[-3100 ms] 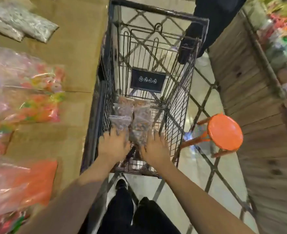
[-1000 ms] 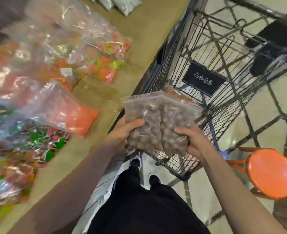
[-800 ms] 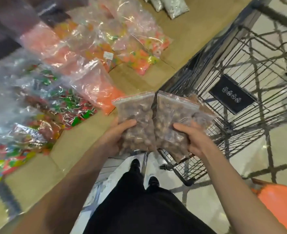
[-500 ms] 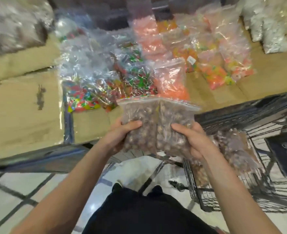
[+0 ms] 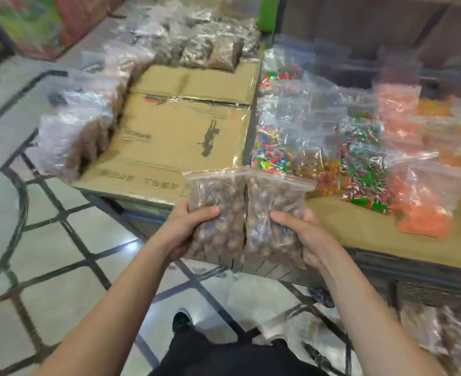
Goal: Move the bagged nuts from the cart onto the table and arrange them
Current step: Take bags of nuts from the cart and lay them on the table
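I hold two clear zip bags of brown nuts upright and side by side over the near edge of the table. My left hand grips the left bag of nuts. My right hand grips the right bag of nuts. The table is covered with flattened cardboard. Only a corner of the cart shows at the lower right, with more bagged nuts blurred inside it.
Rows of bagged nuts line the left side and the back of the cardboard. Bags of coloured sweets and orange sweets fill the right half of the table. Tiled floor lies at the left.
I lifted the two bags out of the cart and turned left with them. The table has swung into the middle of the view and the cart has slid off to the lower right.
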Motion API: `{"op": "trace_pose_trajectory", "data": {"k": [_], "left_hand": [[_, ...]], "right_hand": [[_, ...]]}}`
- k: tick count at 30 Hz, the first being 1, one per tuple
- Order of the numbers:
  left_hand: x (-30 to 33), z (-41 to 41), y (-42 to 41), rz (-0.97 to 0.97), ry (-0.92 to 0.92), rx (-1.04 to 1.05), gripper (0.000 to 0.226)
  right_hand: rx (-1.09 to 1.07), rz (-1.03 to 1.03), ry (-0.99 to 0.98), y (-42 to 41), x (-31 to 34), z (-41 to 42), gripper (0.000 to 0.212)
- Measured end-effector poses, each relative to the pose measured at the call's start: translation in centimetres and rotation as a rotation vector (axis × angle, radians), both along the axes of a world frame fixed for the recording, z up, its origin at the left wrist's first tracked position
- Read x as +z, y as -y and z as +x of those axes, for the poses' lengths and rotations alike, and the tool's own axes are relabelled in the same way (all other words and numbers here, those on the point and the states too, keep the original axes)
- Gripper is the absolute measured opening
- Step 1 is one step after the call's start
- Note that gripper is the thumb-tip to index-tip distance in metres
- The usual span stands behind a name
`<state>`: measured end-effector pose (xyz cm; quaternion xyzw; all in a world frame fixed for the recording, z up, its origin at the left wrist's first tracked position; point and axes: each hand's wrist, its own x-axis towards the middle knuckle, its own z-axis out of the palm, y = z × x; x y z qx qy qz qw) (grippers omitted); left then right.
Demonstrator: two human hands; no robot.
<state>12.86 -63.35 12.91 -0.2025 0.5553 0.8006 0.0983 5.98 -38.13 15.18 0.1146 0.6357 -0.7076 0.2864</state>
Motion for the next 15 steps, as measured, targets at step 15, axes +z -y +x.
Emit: {"op": "trace_pose_trajectory", "data": {"k": [15], "left_hand": [[1.0,-4.4,21.6,0.071,-0.041,0.142,0.069]], "right_hand": [[0.075,-0.034,-0.055,21.3,0.6,-3.6,0.065]]}}
